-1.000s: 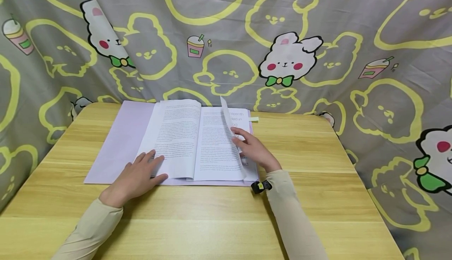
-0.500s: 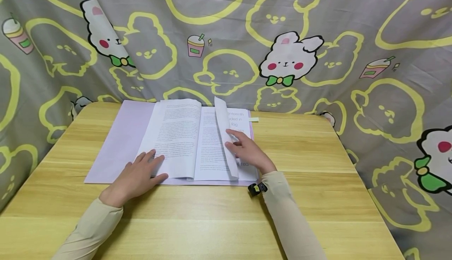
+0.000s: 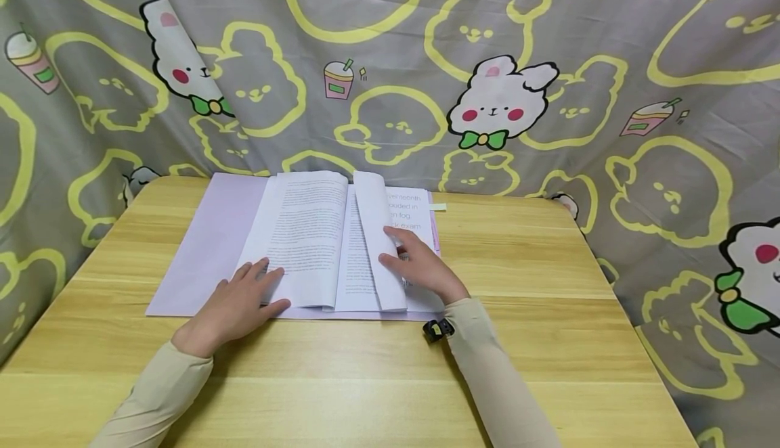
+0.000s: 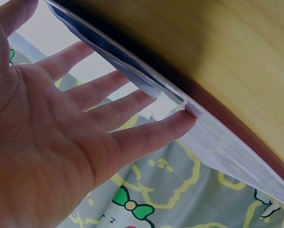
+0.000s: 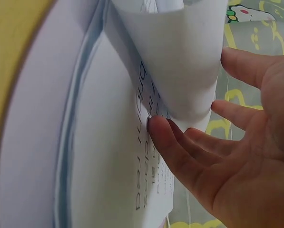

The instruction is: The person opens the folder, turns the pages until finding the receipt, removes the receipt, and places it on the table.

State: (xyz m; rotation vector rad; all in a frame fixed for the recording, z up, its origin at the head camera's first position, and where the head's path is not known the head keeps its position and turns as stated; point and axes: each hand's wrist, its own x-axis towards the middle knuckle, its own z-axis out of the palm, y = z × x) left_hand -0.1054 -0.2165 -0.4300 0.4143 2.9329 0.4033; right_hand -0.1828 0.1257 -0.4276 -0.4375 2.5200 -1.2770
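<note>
A book with printed pages [image 3: 307,231] lies spread on the table, its pale purple cover [image 3: 201,245] showing at the left. My left hand [image 3: 234,302] rests with spread fingers on the lower left of the left-hand page. In the left wrist view, those fingers [image 4: 151,140] reach over the page edges. At the right side, a lifted page [image 3: 380,245] bends leftward, its blank back facing up. My right hand [image 3: 420,265] has its thumb and forefinger against that page. In the right wrist view, other fingers [image 5: 175,152] lie loosely beneath the curled page, over large print.
A pale green tab [image 3: 437,207] sticks out from the book's right edge. The wooden table [image 3: 341,380] spreads around the book. Behind and beside the table hangs a grey cartoon curtain [image 3: 390,28]. A black wrist device [image 3: 437,330] sits at my right cuff.
My right hand has moved a little left, taking the page with it. The page has folded further over, baring more large print beneath. My left hand has stayed in place.
</note>
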